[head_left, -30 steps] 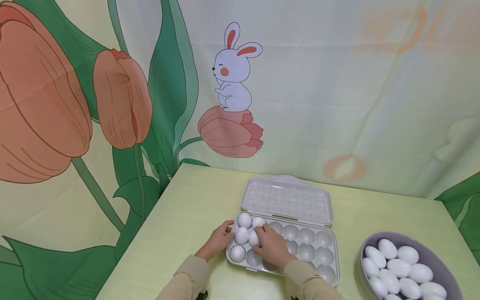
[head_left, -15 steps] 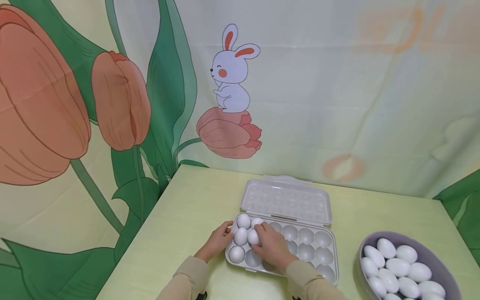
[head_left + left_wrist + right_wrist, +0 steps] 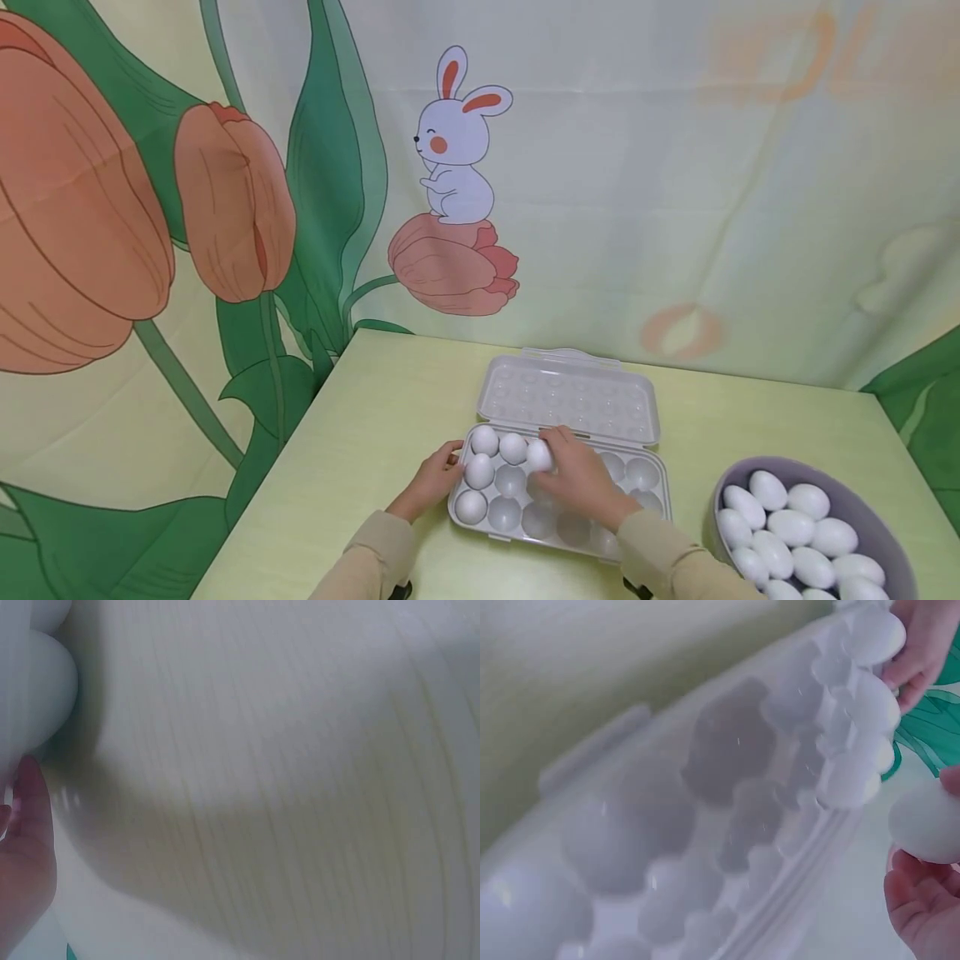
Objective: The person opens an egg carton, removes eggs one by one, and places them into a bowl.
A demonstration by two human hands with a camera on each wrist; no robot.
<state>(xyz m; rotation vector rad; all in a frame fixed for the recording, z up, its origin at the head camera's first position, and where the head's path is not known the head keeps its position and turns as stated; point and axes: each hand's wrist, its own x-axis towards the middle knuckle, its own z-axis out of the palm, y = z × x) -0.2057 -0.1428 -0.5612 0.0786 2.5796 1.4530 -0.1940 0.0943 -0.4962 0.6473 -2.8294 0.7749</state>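
Observation:
A pale grey egg box (image 3: 504,535) lies with its lid (image 3: 567,400) folded back. Eggs fill its left column, and another egg (image 3: 513,448) sits second in the back row. My right hand (image 3: 581,479) pinches a white egg (image 3: 539,456) between thumb and fingers, over the third pocket of that back row. In the right wrist view this held egg (image 3: 926,823) shows against the fingers (image 3: 911,900). My left hand (image 3: 437,479) grips the box's left edge; its fingers (image 3: 31,802) lie beside the eggs in the left wrist view.
A purple-grey bowl (image 3: 896,542) of several white eggs stands on the right of the pale yellow table (image 3: 397,392). A backdrop printed with tulips and a rabbit (image 3: 457,179) hangs behind the table.
My right hand has lifted the egg from the middle pocket of the second column and carried it right and back. That pocket is now bare. The left hand keeps its place.

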